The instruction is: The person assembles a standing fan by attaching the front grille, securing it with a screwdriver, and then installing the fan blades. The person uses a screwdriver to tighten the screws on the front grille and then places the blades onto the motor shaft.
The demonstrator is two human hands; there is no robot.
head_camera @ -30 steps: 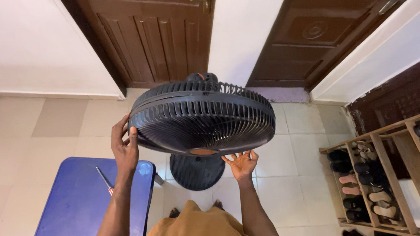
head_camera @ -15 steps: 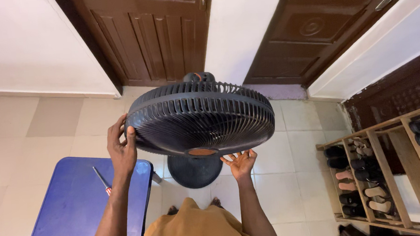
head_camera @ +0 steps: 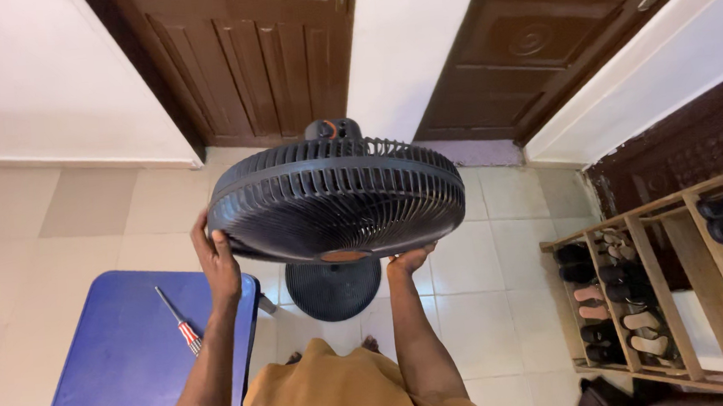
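Left hand (head_camera: 217, 260) curls on the left rim of the black fan head (head_camera: 336, 200), gripping it. Right hand (head_camera: 408, 261) is open, palm up, under the rim's lower right. Vs 1 s ago: fan head sits a bit lower, hands same spots. Fan is above both hands, over its round base (head_camera: 334, 288). Screwdriver (head_camera: 179, 322) lies on blue bench (head_camera: 119, 372).

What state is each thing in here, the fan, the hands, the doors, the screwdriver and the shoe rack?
Fan: tilted face-down, cage closed, blades not visibly spinning.
Left hand: gripping the cage rim on the left side.
Right hand: palm pressed under the cage rim.
Fan base: standing on the floor tiles.
Left door: shut.
Right door: shut.
Screwdriver: lying flat on the blue table, untouched.
Shoe rack: shelves filled with shoes.
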